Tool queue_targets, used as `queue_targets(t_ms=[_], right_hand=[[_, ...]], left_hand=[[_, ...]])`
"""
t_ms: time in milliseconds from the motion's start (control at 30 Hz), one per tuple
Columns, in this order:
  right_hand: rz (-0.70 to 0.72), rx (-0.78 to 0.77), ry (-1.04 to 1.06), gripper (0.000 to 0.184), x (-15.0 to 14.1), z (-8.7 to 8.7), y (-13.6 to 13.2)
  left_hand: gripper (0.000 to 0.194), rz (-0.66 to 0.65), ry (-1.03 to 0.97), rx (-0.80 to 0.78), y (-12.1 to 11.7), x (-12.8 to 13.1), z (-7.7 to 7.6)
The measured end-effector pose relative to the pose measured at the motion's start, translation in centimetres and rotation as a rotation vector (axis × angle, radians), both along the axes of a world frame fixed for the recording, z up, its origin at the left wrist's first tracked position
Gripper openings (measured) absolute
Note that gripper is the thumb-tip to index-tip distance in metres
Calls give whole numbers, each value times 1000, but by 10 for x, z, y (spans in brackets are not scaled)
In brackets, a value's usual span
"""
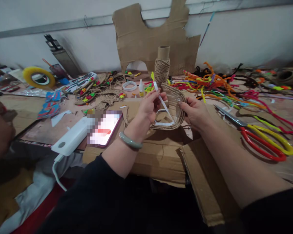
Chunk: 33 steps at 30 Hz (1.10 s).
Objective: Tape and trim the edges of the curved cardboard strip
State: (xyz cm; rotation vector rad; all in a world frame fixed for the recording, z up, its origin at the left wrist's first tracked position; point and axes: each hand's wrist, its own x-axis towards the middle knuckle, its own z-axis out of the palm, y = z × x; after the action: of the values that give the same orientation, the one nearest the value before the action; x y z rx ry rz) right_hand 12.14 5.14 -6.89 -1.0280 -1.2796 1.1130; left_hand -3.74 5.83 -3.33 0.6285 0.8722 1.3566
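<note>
Left hand (150,105) appears to pinch a narrow, flat white strip (164,105) between thumb and fingers. Right hand (197,112) grips the right rim of a rounded brown twine-covered frame (169,126), thumb on top; the frame is held between both hands over brown corrugated cardboard (146,159) at the worktop's (34,133) near edge. Risk, judged: a slack strip could twist or snag on the twine; uneven grip pressure could bend the rim. Strip's long axis runs far-left to near-right, lower end over the frame's near side. Frame's long axis: cannot tell, left side covered.
</note>
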Motion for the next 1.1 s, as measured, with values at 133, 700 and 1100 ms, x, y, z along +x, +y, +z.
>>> queue_targets(t_ms=[133, 700, 1100], right_hand=[[-35, -27, 58, 14, 0, 4, -1], [-486, 80, 307, 21, 11, 20, 16], [-733, 225, 299, 44, 57, 22, 32]], left_hand=[[7, 29, 34, -29, 3, -3, -1], [16, -21, -32, 52, 2, -9, -2], [20, 133, -33, 34, 13, -25, 4]])
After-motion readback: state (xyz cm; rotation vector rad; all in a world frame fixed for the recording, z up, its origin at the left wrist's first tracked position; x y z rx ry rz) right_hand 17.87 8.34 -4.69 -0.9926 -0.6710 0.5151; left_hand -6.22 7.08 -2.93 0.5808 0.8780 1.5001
